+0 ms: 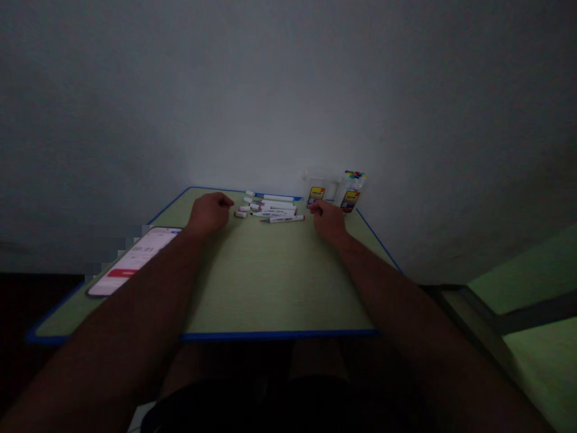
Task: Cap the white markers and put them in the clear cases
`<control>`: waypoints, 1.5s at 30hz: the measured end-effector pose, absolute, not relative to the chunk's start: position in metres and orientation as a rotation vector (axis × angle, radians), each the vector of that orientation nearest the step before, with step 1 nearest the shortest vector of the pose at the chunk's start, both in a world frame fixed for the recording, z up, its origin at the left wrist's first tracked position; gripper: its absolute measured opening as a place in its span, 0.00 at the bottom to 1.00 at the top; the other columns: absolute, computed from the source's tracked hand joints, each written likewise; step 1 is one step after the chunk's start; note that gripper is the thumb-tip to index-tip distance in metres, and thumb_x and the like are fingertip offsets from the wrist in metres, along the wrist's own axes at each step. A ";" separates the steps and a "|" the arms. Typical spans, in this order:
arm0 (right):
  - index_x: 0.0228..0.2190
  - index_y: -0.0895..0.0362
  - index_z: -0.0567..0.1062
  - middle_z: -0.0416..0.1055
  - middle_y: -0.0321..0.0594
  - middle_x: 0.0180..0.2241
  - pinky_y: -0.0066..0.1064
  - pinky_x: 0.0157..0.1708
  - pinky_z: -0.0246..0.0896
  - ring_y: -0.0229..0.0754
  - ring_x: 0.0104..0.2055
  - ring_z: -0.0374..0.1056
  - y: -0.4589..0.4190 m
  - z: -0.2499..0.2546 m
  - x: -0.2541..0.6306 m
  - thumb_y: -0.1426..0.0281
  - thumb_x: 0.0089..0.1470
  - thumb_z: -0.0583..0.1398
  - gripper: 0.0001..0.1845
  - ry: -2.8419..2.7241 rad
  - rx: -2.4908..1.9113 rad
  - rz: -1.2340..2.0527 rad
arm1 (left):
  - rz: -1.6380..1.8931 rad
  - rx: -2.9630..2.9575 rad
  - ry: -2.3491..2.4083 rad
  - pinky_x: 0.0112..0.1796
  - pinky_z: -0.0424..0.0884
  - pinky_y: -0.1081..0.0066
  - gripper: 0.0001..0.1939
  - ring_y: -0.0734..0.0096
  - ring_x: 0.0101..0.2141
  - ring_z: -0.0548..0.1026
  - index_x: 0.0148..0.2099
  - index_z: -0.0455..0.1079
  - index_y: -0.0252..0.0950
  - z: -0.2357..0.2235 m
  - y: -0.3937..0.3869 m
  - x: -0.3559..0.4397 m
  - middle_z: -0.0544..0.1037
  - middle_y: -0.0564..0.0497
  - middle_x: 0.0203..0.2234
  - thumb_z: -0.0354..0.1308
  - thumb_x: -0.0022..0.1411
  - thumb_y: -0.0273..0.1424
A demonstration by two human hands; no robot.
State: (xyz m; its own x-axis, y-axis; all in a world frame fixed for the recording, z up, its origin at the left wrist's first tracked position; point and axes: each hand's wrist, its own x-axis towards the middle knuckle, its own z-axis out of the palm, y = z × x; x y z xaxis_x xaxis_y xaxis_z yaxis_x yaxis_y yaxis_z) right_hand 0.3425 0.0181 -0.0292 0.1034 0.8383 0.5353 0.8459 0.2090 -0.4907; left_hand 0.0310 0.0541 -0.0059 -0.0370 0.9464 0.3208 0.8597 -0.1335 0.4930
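Several white markers lie uncapped, side by side, near the far edge of the table. Their loose caps are at the left ends of the markers. Just left of these caps is my left hand, fingers curled in and closed; anything inside them is too dark and small to make out. At the right ends of the markers rests my right hand, its fingers also bent together, in front of a clear plastic case with a yellow label. What its fingertips may hold is hidden.
A second clear case with colourful marker tips stands at the table's back right corner. On the left a phone with a lit screen lies partly behind my left forearm. The pale green table has a blue edge and meets a grey wall.
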 end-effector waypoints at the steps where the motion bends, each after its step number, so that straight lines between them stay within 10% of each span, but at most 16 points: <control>1: 0.39 0.57 0.82 0.82 0.42 0.39 0.38 0.49 0.67 0.45 0.43 0.76 0.018 -0.030 0.343 0.79 0.57 0.55 0.16 -1.706 -1.608 -0.013 | 0.898 2.078 1.955 0.49 0.72 0.64 0.17 0.57 0.45 0.80 0.47 0.82 0.35 -0.007 0.055 0.031 0.84 0.43 0.45 0.55 0.61 0.27; 24: 0.58 0.58 0.75 0.73 0.48 0.59 0.43 0.62 0.59 0.51 0.60 0.67 0.018 -0.039 0.331 0.82 0.56 0.55 0.30 -2.194 -1.639 -0.044 | 0.626 2.186 1.890 0.49 0.72 0.63 0.29 0.53 0.47 0.79 0.57 0.79 0.38 -0.021 0.059 0.029 0.82 0.43 0.50 0.55 0.52 0.24; 45: 0.53 0.57 0.78 0.79 0.45 0.49 0.38 0.56 0.61 0.48 0.51 0.71 0.022 -0.043 0.332 0.78 0.55 0.60 0.24 -2.262 -1.547 -0.020 | 0.692 2.188 1.890 0.48 0.72 0.62 0.24 0.51 0.46 0.79 0.52 0.81 0.35 -0.018 0.054 0.035 0.83 0.41 0.48 0.54 0.56 0.25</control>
